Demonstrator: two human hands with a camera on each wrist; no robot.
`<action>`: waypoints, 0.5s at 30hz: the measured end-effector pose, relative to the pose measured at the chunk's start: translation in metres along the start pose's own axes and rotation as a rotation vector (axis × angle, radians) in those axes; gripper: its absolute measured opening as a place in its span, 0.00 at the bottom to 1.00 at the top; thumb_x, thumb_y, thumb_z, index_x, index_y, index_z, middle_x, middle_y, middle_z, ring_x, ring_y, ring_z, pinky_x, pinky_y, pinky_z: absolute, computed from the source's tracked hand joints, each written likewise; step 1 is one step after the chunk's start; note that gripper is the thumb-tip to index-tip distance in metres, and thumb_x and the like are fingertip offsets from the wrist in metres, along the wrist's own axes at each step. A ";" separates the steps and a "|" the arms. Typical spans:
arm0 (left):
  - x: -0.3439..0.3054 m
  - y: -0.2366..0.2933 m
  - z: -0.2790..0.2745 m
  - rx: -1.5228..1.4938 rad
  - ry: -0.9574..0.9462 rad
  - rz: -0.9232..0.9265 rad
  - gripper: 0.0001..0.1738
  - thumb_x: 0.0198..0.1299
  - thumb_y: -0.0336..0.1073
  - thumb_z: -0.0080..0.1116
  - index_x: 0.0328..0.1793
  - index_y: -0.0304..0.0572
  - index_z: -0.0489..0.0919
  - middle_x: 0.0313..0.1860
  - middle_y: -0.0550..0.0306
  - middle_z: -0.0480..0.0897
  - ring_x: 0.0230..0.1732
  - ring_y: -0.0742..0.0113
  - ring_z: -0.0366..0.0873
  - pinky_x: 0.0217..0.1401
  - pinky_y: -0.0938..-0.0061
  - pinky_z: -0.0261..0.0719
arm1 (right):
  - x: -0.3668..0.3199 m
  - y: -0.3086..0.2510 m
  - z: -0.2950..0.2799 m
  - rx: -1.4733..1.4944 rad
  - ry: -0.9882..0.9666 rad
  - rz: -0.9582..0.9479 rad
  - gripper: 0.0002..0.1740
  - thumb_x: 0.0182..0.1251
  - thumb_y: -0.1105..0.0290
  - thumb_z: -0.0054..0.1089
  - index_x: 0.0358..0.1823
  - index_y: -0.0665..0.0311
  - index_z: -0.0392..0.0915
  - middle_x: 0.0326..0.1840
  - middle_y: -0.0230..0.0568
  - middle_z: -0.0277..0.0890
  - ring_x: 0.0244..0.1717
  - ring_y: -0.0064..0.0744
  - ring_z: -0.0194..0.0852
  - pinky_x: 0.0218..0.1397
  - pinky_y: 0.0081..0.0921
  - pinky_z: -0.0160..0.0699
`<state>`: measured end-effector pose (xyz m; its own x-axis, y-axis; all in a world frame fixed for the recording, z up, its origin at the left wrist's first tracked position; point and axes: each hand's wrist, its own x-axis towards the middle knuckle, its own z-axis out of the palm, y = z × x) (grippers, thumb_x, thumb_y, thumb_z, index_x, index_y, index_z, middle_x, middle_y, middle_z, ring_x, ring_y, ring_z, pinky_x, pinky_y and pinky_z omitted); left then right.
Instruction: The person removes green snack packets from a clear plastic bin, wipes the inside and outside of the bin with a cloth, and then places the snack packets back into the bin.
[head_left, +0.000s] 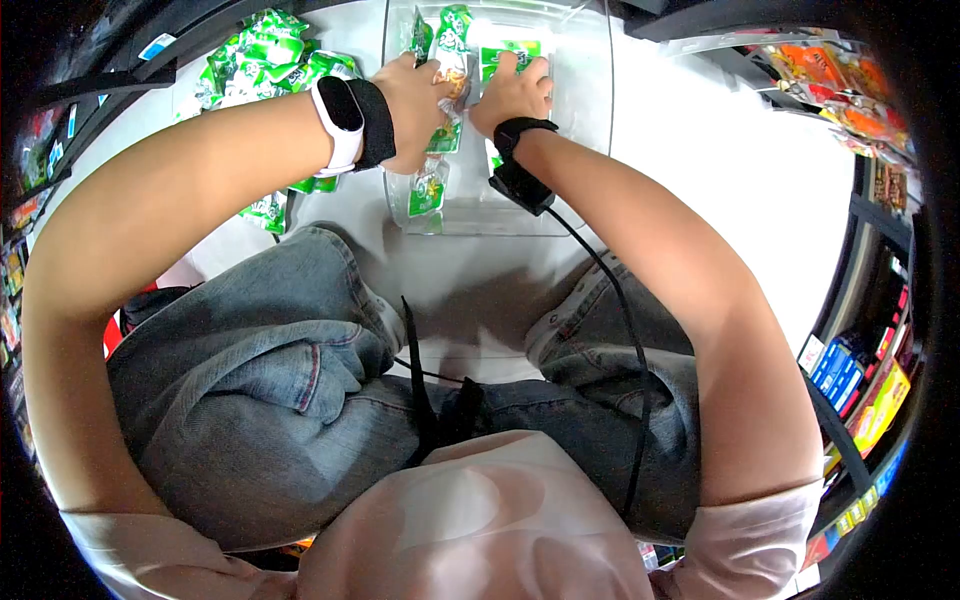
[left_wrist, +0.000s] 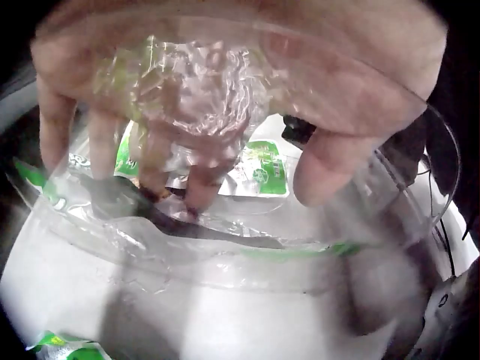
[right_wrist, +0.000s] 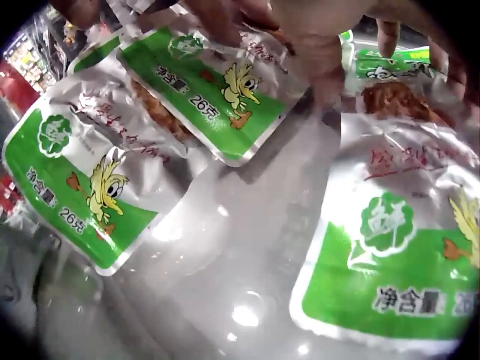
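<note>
My left hand (head_left: 408,110) reaches over the left side of a clear plastic bin (head_left: 500,222). In the left wrist view its fingers (left_wrist: 199,191) point down at green-and-white snack packets, the thumb apart from them. Two of these packets (right_wrist: 202,90) overlap at a slant beneath fingertips in the right wrist view. My right hand (head_left: 512,97) bends over another snack packet (right_wrist: 390,277), thumb at its left edge and fingers at its far end. Yellow duck prints and brown food show on the packets. A further packet (head_left: 427,195) lies near the bin's front left corner.
A heap of similar green packets (head_left: 265,60) lies left of the bin, with more below the left forearm. Shelves of packaged goods (head_left: 850,370) line the right side, others the left. A black cable (head_left: 622,290) runs from the right wrist across the lap.
</note>
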<state>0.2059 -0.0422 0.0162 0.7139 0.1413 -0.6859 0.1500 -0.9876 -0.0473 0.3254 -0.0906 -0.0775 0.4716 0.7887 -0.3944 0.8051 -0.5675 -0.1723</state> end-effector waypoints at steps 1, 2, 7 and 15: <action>0.000 0.001 -0.001 0.019 -0.047 -0.005 0.31 0.49 0.54 0.54 0.57 0.46 0.74 0.64 0.54 0.66 0.68 0.54 0.54 0.66 0.58 0.54 | 0.001 -0.001 0.000 -0.009 -0.012 -0.004 0.43 0.41 0.52 0.70 0.57 0.58 0.56 0.58 0.52 0.48 0.58 0.53 0.56 0.55 0.42 0.65; -0.001 0.001 -0.002 0.020 -0.048 -0.005 0.31 0.49 0.54 0.54 0.57 0.46 0.74 0.64 0.54 0.66 0.68 0.54 0.54 0.66 0.58 0.54 | 0.002 -0.001 -0.001 -0.008 -0.012 -0.004 0.43 0.41 0.52 0.70 0.57 0.58 0.56 0.58 0.52 0.48 0.58 0.53 0.56 0.55 0.42 0.65; -0.001 0.001 -0.004 0.048 -0.081 -0.032 0.33 0.48 0.54 0.54 0.58 0.45 0.73 0.63 0.56 0.67 0.69 0.55 0.54 0.67 0.57 0.53 | 0.007 0.002 -0.017 0.304 -0.149 0.101 0.48 0.40 0.56 0.70 0.60 0.60 0.49 0.57 0.55 0.47 0.55 0.54 0.59 0.55 0.41 0.69; 0.000 0.002 -0.005 0.089 -0.149 -0.032 0.30 0.49 0.53 0.52 0.56 0.45 0.75 0.65 0.56 0.64 0.68 0.56 0.54 0.65 0.60 0.55 | -0.030 0.014 -0.012 1.008 -0.305 0.036 0.43 0.44 0.73 0.67 0.58 0.67 0.47 0.52 0.56 0.57 0.42 0.40 0.71 0.41 0.28 0.78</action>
<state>0.2099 -0.0434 0.0198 0.5994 0.1671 -0.7828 0.1046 -0.9859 -0.1303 0.3268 -0.1195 -0.0575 0.2664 0.7539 -0.6006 0.0549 -0.6340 -0.7714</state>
